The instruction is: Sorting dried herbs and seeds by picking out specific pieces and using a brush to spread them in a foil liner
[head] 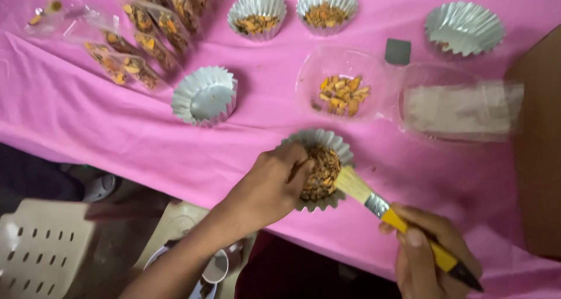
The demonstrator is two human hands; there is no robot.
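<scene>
Pink cloth over the desk; foil cup of orange-brown dried pieces near its front edge, tilted, left hand gripping its near rim, fingers curled closed on it. Right hand closed around yellow-handled brush, bristles touching the cup's right side. Beyond: clear plastic tray holding a few similar pieces, empty foil cup to the left, two filled foil cups farther back, sealed packets in a row at upper left
</scene>
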